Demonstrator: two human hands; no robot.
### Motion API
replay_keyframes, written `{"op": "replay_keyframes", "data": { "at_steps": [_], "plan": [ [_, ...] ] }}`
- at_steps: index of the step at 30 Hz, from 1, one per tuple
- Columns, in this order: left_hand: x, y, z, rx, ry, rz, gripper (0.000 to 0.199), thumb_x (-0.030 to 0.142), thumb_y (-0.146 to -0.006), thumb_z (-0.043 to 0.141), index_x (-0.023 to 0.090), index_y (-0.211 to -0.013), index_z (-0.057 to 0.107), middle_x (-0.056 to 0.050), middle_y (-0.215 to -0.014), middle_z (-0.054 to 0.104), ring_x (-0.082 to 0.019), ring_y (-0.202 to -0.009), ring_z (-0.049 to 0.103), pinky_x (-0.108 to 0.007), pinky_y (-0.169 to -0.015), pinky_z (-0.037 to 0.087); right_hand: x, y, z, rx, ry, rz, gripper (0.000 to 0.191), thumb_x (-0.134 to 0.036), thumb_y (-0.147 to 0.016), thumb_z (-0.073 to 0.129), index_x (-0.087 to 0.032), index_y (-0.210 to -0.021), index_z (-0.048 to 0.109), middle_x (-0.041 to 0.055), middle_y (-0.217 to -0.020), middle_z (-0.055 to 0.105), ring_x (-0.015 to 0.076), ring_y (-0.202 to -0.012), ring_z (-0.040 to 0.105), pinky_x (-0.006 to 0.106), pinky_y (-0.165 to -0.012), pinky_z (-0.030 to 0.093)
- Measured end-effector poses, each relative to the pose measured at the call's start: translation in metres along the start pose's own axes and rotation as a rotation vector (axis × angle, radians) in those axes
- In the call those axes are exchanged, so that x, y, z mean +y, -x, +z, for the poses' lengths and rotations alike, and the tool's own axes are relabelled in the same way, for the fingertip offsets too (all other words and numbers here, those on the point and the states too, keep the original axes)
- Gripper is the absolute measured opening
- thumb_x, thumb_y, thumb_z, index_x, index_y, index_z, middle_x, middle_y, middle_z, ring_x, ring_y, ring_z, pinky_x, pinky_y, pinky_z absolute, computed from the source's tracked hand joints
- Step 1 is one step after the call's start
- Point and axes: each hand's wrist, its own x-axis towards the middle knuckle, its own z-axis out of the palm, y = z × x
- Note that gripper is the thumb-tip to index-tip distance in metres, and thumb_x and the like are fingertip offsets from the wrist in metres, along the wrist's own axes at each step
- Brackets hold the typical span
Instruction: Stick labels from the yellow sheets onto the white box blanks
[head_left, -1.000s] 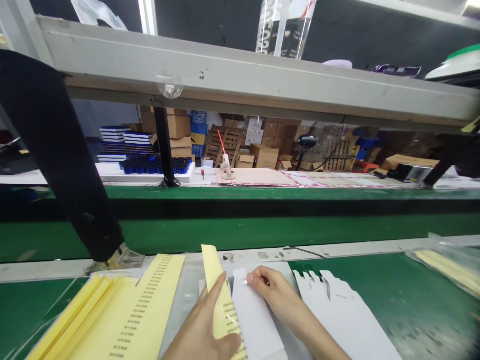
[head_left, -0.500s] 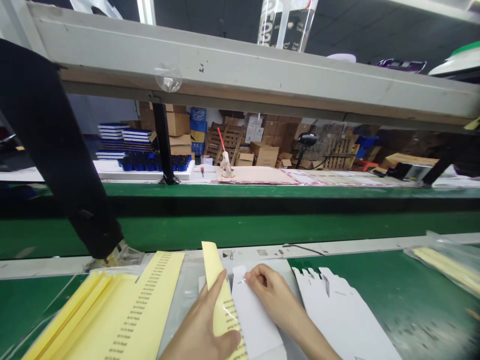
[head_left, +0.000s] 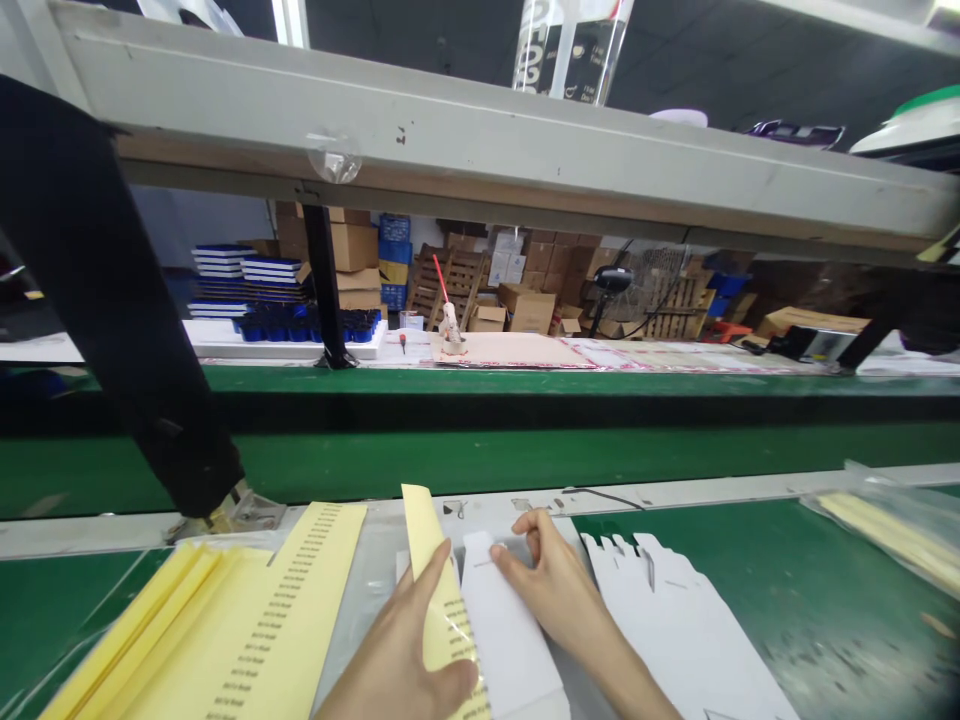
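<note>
My left hand [head_left: 405, 645] is closed round a narrow yellow label sheet [head_left: 442, 600] printed with rows of small dark text. The sheet stands slightly curled, its top end above my fingers. Against its right side lies a white folded carton [head_left: 506, 630] with a tab at its far end. Over that carton is my right hand [head_left: 551, 575], thumb tip at the tab's right edge and fingers apart from the thumb; nothing shows between them. Left of my left hand lie wider yellow label sheets [head_left: 247, 630]. Flat white carton blanks [head_left: 675, 620] lie right of my right hand.
Ahead runs a green conveyor belt [head_left: 480, 460] behind a pale rail. A black post [head_left: 161, 400] rises at the left, and a grey shelf beam [head_left: 480, 130] crosses overhead. A clear bag with yellow sheets [head_left: 892, 530] lies at the right.
My right thumb and index finger have parted from their pinch at the carton's tab, and the fingers have lifted away. My left hand stays on the yellow label sheet.
</note>
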Motion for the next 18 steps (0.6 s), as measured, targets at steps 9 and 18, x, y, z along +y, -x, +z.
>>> {"op": "replay_keyframes", "data": {
  "at_steps": [9, 18],
  "plan": [
    [-0.010, -0.004, 0.003, 0.016, 0.039, 0.032, 0.079, 0.014, -0.061, 0.057, 0.013, -0.135, 0.029, -0.012, -0.135, 0.038, -0.031, -0.130, 0.021, -0.046, -0.105, 0.023, 0.007, -0.003, 0.013, -0.149, -0.205, -0.054, 0.021, -0.044, -0.080, 0.045, -0.023, -0.079, 0.042, -0.0080, -0.056, 0.030, 0.0111, -0.052, 0.033, 0.022, -0.048, 0.026],
    [0.009, 0.005, -0.023, -0.048, 0.288, 0.087, 0.082, 0.025, -0.065, 0.061, 0.020, -0.137, 0.021, -0.009, -0.140, 0.032, -0.027, -0.127, 0.030, -0.042, -0.104, 0.027, -0.002, 0.012, -0.031, 0.026, -0.260, 0.031, 0.031, -0.050, -0.076, 0.046, -0.023, -0.091, 0.049, -0.0011, -0.068, 0.053, 0.0167, -0.060, 0.050, 0.027, -0.054, 0.037]
  ]
}}
